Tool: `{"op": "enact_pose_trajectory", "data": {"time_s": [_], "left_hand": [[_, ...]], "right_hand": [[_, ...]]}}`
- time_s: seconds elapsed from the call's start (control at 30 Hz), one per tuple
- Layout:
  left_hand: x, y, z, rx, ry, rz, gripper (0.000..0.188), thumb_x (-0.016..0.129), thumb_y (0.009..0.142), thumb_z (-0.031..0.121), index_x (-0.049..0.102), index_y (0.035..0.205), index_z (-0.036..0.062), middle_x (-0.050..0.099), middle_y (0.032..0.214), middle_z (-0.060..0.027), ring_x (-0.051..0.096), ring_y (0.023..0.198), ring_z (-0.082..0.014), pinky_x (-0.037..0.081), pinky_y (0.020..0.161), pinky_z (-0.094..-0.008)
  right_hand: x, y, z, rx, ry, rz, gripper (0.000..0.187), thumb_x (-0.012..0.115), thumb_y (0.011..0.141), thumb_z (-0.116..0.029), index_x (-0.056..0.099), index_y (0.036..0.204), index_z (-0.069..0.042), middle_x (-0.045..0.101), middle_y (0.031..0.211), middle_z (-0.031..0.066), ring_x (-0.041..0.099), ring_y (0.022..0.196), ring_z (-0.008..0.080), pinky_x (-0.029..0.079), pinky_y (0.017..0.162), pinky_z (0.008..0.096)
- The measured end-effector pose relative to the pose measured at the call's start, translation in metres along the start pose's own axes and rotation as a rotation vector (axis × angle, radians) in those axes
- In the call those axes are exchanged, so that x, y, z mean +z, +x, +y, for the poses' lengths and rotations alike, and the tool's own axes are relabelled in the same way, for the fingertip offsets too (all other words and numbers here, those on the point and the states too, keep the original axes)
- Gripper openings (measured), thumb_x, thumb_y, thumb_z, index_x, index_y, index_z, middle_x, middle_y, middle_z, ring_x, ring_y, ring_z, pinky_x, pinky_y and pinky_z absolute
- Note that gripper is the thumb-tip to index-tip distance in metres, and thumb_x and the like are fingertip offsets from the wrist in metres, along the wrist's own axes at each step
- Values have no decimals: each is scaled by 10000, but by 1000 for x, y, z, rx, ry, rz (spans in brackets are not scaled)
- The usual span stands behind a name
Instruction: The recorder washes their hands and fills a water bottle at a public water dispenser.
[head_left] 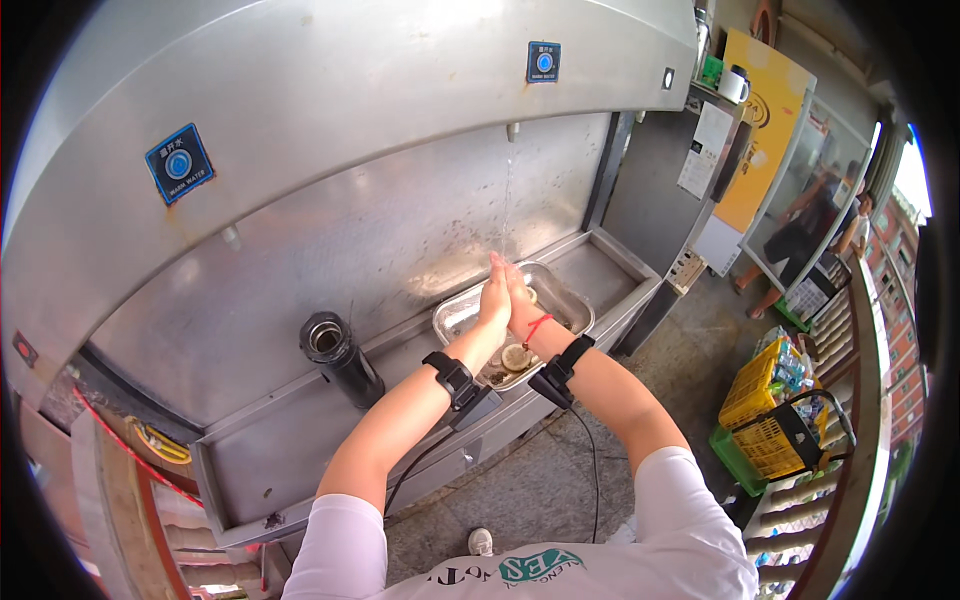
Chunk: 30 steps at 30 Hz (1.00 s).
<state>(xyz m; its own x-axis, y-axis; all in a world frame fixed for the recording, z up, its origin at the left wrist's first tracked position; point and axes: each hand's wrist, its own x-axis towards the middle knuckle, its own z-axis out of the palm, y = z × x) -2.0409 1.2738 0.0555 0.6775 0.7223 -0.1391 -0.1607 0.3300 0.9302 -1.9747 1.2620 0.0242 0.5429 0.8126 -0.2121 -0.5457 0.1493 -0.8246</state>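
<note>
My left hand (493,298) and my right hand (520,306) meet palm to palm, fingers stretched out and pointing away from me. A thin stream of water (508,190) falls from a spout (513,131) onto their fingertips. Below them, a shallow metal tray (447,325) sits in the steel trough; a pale round slice (516,357) and dark scraps lie in it. My hands hide part of the tray. To their left, a black open-topped bottle (342,358) stands in the trough, apart from both hands. Neither hand holds anything.
A steel water dispenser with a blue button panel (543,63) overhangs the trough (250,455). Black cables (596,470) hang from my wrist straps. On the floor at right stands a yellow crate (765,415) of bottles. A person (815,225) is beyond, near the railing.
</note>
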Motion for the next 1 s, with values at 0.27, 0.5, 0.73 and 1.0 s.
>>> {"op": "enact_pose_trajectory", "data": {"time_s": [0.27, 0.5, 0.73, 1.0], "left_hand": [[12, 24, -26, -198, -292, 129, 537, 436, 968, 411, 388, 1345, 31, 516, 1271, -140, 508, 1160, -208, 406, 954, -349], [-4, 83, -43, -234, -451, 124, 608, 364, 971, 457, 287, 1418, 53, 295, 1474, -131, 385, 1292, -271, 320, 1043, -455], [26, 55, -4, -361, -473, 346, 608, 314, 977, 486, 312, 1407, 56, 345, 1449, -135, 396, 1290, -276, 328, 1048, -462], [-29, 45, -16, -169, -489, 251, 817, 436, 913, 516, 28, 1499, 120, 171, 1538, -110, 270, 1372, -290, 253, 1088, -493]], "right_hand": [[-29, -3, -58, -377, -1885, -418, 350, 527, 875, -388, 680, 918, -76, 679, 892, 157, 628, 952, 325, 449, 864, 447], [10, -78, -171, -871, -1869, -284, 210, 574, 869, -180, 650, 1020, -55, 681, 863, 154, 640, 864, 309, 486, 777, 401], [56, -104, -228, -1434, -1490, 202, 651, 519, 813, 33, 293, 1414, -77, 520, 1022, 195, 536, 938, 364, 447, 811, 431], [98, -109, -214, -1537, -1772, 244, 864, 496, 690, 143, 223, 1471, -103, 436, 1094, 143, 439, 1034, 302, 363, 910, 423]]}}
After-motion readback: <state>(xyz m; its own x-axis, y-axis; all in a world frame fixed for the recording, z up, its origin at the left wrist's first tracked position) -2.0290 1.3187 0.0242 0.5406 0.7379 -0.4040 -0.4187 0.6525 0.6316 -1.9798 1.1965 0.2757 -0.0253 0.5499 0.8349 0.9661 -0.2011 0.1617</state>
